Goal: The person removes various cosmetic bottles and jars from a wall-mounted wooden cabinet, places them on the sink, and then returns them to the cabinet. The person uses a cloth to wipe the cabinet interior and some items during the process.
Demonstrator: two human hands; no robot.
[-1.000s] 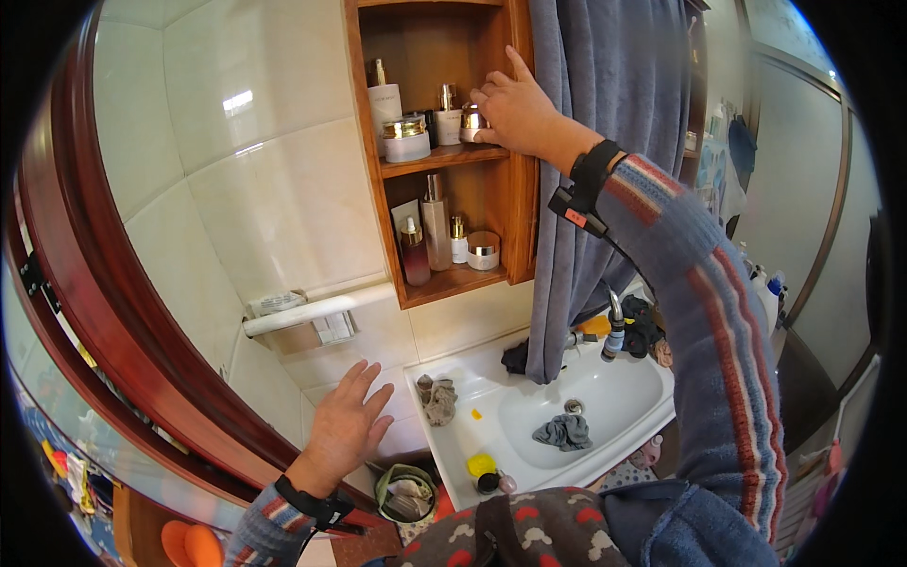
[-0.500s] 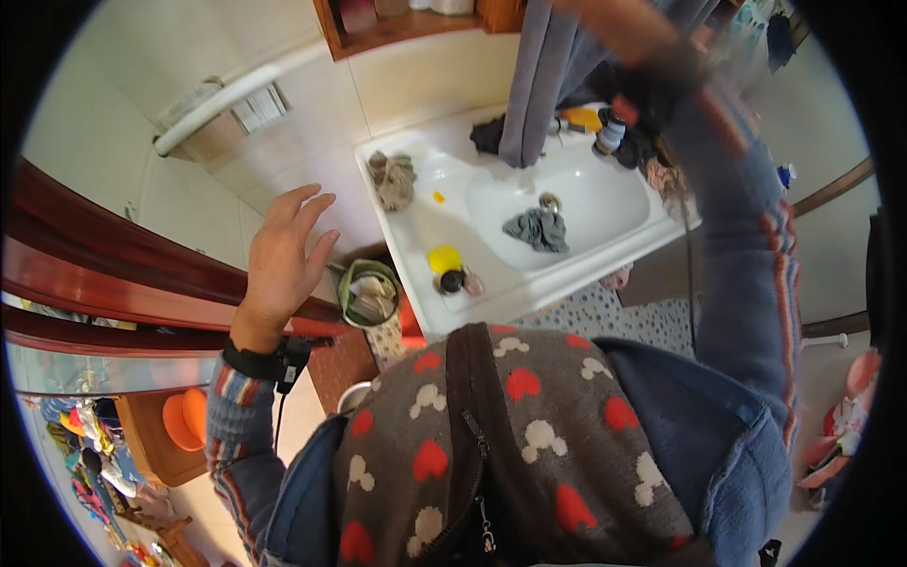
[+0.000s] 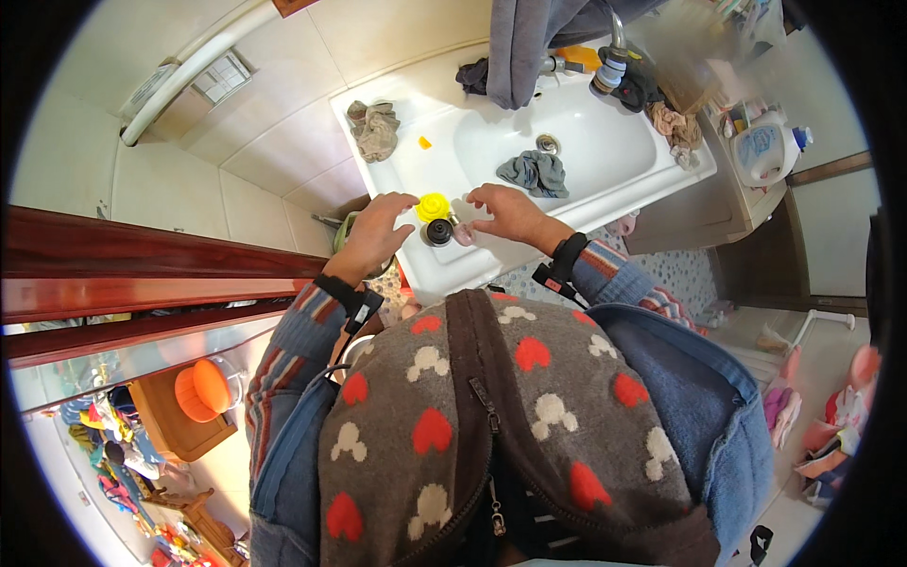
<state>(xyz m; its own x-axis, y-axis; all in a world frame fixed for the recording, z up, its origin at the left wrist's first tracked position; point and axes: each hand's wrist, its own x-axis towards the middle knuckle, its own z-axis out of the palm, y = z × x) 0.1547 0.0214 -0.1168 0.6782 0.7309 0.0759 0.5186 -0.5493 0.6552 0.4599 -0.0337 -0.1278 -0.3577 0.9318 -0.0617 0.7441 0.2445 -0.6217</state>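
Note:
I look down at a white sink (image 3: 444, 269). My left hand (image 3: 376, 231) hovers over its near left rim with fingers spread, the fingertips at a small yellow round object (image 3: 433, 204). Just below that stands a dark round jar (image 3: 437, 231). My right hand (image 3: 508, 212) reaches in from the right, its thumb and fingers closed around a small pale jar (image 3: 463, 234) that sits right beside the dark one on the rim.
A grey cloth (image 3: 534, 171) lies in the basin near the drain. A beige rag (image 3: 374, 128) is on the far left rim. A tap (image 3: 614, 59) and hanging grey towel (image 3: 529, 38) are behind. A white bottle (image 3: 761, 147) stands right, a wooden frame (image 3: 142, 269) left.
The view swung down from the wall shelf to the sink. My right hand came down from the shelf to the sink's rim; my left hand moved from the wall to the yellow object.

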